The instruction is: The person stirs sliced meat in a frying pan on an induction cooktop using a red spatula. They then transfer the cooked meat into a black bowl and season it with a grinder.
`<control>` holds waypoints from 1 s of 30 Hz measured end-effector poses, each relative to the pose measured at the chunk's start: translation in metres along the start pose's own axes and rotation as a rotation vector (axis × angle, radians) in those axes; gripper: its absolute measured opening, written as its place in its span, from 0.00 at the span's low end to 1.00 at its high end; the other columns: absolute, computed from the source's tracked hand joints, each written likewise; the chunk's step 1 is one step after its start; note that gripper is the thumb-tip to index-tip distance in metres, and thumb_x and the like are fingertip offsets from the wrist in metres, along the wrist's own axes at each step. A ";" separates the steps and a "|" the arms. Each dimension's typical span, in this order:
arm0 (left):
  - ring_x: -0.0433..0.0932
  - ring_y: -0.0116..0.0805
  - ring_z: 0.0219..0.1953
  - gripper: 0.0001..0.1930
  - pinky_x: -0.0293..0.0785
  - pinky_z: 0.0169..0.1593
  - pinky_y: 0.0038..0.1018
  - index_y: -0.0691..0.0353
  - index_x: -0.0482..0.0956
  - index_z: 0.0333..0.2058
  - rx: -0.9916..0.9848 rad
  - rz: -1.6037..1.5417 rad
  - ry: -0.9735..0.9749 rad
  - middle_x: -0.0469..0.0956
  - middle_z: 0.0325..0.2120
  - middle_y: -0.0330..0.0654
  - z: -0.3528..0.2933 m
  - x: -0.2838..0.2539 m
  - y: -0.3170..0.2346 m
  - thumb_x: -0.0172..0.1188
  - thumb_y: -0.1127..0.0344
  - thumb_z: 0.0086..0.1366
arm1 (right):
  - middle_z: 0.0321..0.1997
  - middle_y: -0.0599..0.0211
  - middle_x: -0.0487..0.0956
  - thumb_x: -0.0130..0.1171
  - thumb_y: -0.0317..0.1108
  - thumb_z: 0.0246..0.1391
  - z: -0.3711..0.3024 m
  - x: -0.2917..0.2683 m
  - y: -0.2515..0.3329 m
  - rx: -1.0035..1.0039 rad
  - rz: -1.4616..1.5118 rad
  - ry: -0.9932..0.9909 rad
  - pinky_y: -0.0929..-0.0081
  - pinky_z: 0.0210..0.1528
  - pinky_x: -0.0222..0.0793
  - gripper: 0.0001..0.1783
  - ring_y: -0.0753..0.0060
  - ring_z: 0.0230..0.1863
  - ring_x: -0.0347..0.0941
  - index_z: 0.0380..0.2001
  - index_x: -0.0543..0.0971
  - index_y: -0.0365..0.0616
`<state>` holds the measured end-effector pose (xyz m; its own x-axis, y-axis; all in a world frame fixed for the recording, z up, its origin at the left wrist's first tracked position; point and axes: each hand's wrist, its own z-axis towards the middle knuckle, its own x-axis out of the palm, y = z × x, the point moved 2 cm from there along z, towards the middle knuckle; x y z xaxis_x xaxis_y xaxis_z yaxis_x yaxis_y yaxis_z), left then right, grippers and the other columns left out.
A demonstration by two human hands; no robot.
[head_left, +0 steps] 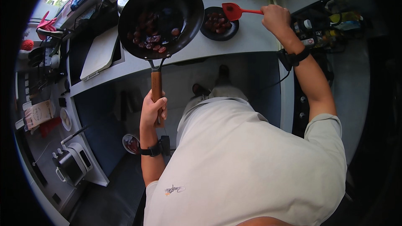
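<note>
Left hand (152, 109) fisted around wok handle (156, 88); right hand (275, 18), outstretched, apparently pinching red spatula (234, 11).

Left hand (153, 109): fingers curled shut in a fist-like grip, forearm rising from the lower edge, dark band on the wrist.
Right hand (275, 18): closed, arm stretched far forward and up, dark band strapped on the wrist.
</note>
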<state>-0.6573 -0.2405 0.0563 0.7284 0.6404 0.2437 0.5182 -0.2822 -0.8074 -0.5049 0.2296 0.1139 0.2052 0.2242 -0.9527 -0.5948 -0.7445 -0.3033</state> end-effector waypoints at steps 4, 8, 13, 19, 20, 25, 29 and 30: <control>0.69 0.25 0.11 0.13 0.69 0.15 0.23 0.64 0.67 0.42 0.018 -0.016 0.009 0.68 0.17 0.36 0.001 0.002 0.001 0.60 0.71 0.63 | 0.35 0.66 0.82 0.56 0.30 0.56 -0.007 0.010 0.002 -0.045 -0.045 -0.089 0.57 0.45 0.74 0.13 0.59 0.43 0.81 0.40 0.86 0.57; 0.69 0.25 0.11 0.14 0.69 0.15 0.23 0.64 0.67 0.43 0.006 0.004 -0.001 0.68 0.17 0.36 0.001 0.004 0.002 0.61 0.69 0.63 | 0.34 0.69 0.81 0.56 0.31 0.56 -0.009 0.020 0.001 -0.072 -0.048 -0.127 0.58 0.44 0.73 0.14 0.62 0.42 0.79 0.43 0.85 0.59; 0.69 0.25 0.11 0.13 0.69 0.15 0.23 0.64 0.67 0.42 0.009 0.004 -0.012 0.68 0.17 0.37 -0.001 0.010 0.000 0.61 0.70 0.63 | 0.33 0.70 0.80 0.57 0.31 0.56 -0.013 0.023 -0.002 -0.068 -0.080 -0.211 0.60 0.42 0.72 0.14 0.63 0.40 0.79 0.41 0.86 0.60; 0.69 0.25 0.11 0.13 0.69 0.15 0.23 0.64 0.67 0.42 0.033 0.009 0.001 0.69 0.18 0.37 0.000 0.010 0.002 0.61 0.70 0.63 | 0.33 0.68 0.81 0.56 0.31 0.56 -0.017 0.021 -0.012 -0.035 -0.012 -0.239 0.59 0.42 0.73 0.14 0.62 0.41 0.79 0.40 0.87 0.60; 0.69 0.25 0.11 0.13 0.69 0.15 0.23 0.63 0.67 0.42 0.012 0.003 -0.010 0.69 0.18 0.36 -0.001 0.009 0.004 0.61 0.70 0.63 | 0.33 0.68 0.81 0.56 0.31 0.56 -0.020 0.021 -0.016 -0.015 0.008 -0.238 0.58 0.42 0.73 0.14 0.62 0.41 0.79 0.41 0.87 0.60; 0.68 0.27 0.10 0.13 0.67 0.14 0.23 0.62 0.67 0.41 0.009 -0.034 -0.002 0.67 0.18 0.36 0.000 0.011 0.009 0.62 0.68 0.63 | 0.35 0.64 0.81 0.54 0.31 0.53 -0.027 0.037 -0.020 0.108 0.199 -0.186 0.53 0.43 0.73 0.16 0.54 0.41 0.79 0.40 0.86 0.59; 0.68 0.29 0.10 0.13 0.68 0.13 0.25 0.64 0.66 0.42 0.025 0.004 0.026 0.67 0.17 0.38 0.002 0.012 0.003 0.61 0.70 0.63 | 0.36 0.64 0.82 0.56 0.31 0.49 -0.030 0.049 -0.015 0.118 0.212 -0.146 0.54 0.41 0.73 0.14 0.53 0.42 0.80 0.36 0.87 0.57; 0.68 0.29 0.10 0.13 0.69 0.13 0.26 0.64 0.66 0.42 0.022 0.005 0.018 0.67 0.17 0.38 0.001 0.012 0.003 0.60 0.70 0.63 | 0.35 0.64 0.82 0.56 0.31 0.48 -0.034 0.049 -0.019 0.153 0.263 -0.135 0.55 0.41 0.73 0.14 0.53 0.42 0.80 0.36 0.87 0.56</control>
<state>-0.6473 -0.2332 0.0568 0.7390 0.6259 0.2492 0.5047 -0.2694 -0.8202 -0.4570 0.2332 0.0733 -0.0698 0.1257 -0.9896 -0.7256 -0.6872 -0.0361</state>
